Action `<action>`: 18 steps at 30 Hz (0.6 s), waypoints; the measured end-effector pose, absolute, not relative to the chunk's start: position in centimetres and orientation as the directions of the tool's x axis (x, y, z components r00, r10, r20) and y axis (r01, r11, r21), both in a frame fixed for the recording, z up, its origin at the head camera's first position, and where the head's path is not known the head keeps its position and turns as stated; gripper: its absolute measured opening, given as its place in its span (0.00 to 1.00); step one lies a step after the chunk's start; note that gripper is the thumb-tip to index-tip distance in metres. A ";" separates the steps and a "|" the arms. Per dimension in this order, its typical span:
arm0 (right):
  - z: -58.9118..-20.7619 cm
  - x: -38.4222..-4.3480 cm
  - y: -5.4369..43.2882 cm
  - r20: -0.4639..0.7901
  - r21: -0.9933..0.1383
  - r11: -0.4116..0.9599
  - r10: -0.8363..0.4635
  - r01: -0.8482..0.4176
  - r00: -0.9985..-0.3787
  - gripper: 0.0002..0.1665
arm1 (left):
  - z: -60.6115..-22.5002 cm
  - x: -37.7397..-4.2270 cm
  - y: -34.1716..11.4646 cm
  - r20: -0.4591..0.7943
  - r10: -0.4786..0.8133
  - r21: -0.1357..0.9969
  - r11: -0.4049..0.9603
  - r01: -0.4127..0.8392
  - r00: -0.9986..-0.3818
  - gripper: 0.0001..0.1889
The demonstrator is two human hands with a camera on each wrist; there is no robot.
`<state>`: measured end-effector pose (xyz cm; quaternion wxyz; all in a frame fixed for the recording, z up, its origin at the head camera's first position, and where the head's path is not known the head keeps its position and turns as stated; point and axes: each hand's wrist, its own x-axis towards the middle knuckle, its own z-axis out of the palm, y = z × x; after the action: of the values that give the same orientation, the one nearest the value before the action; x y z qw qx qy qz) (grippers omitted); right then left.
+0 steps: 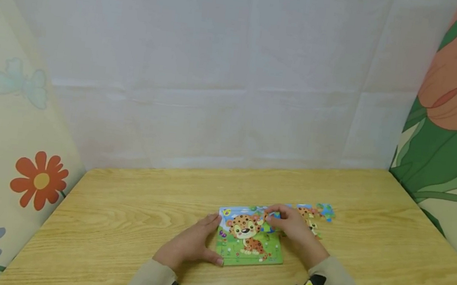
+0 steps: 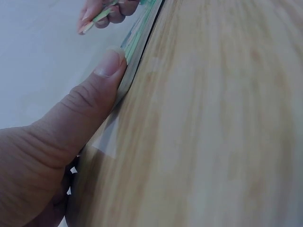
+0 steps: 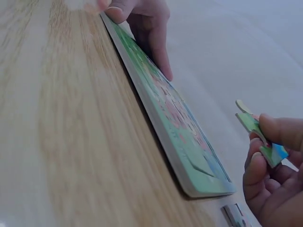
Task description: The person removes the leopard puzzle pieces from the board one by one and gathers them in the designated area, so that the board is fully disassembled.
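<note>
A flat jigsaw puzzle board [image 1: 245, 237] with a cartoon leopard cub on green grass lies on the wooden table. My left hand [image 1: 190, 243] rests at its left end, fingertips along the left edge and thumb [image 2: 102, 78] on the near corner, fingers fairly straight. Over the board's upper right part, my right hand [image 1: 297, 226] pinches a jigsaw piece [image 3: 272, 153] between thumb and fingers. Green and blue show on that piece in the right wrist view, where it is raised above the table, beside the board's end. My right fingers hide part of the piece.
Several loose jigsaw pieces [image 1: 325, 211], blue, green and spotted orange, lie on the table [image 1: 128, 225] behind and right of my right hand. One piece [image 3: 234, 215] sits close to the board's end. A white cloth [image 1: 200, 88] hangs behind the table, with flower-painted panels [image 1: 38, 180] at the sides.
</note>
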<state>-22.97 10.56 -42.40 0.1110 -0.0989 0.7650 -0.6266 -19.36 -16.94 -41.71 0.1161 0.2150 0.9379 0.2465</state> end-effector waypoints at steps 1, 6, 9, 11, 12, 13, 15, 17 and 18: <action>-42.4 -22.9 10.7 -0.047 -0.982 0.187 -0.288 -0.009 -0.957 0.18 | -41.7 -19.4 -17.0 -0.112 0.461 0.510 0.787 0.347 -0.880 0.60; -42.3 -23.0 11.0 -0.055 -0.985 0.169 -0.230 0.016 -0.972 0.16 | -41.6 -19.4 -17.0 -0.115 0.459 0.511 0.788 0.344 -0.881 0.60; -42.2 -23.0 11.2 -0.066 -0.986 0.161 -0.182 0.037 -0.981 0.17 | -41.5 -19.4 -17.0 -0.113 0.462 0.511 0.786 0.348 -0.880 0.60; -42.1 -22.9 11.5 -0.077 -0.987 0.152 -0.162 0.052 -0.984 0.19 | -41.5 -19.4 -17.0 -0.112 0.464 0.508 0.787 0.350 -0.879 0.59; -42.0 -22.8 11.6 -0.084 -0.987 0.145 -0.154 0.061 -0.985 0.19 | -41.5 -19.4 -17.0 -0.111 0.465 0.509 0.786 0.352 -0.878 0.59; -41.9 -22.8 11.8 -0.089 -0.988 0.140 -0.149 0.068 -0.985 0.20 | -41.5 -19.4 -17.0 -0.110 0.465 0.509 0.785 0.352 -0.878 0.59; -41.8 -22.6 12.1 -0.097 -0.990 0.118 -0.134 0.082 -0.986 0.21 | -41.6 -19.4 -17.0 -0.111 0.465 0.510 0.785 0.351 -0.878 0.59; -41.8 -22.5 12.4 -0.096 -0.993 0.078 -0.134 0.086 -0.986 0.21 | -41.6 -19.4 -17.0 -0.112 0.464 0.510 0.786 0.350 -0.879 0.60; -41.8 -22.5 12.5 -0.095 -0.995 0.053 -0.131 0.088 -0.987 0.20 | -41.6 -19.4 -17.0 -0.112 0.463 0.511 0.786 0.349 -0.879 0.60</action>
<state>-22.47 12.50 -41.78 0.0796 -0.0147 0.7213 -0.6879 -19.40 -17.03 -41.63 0.1166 0.2164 0.9378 0.2453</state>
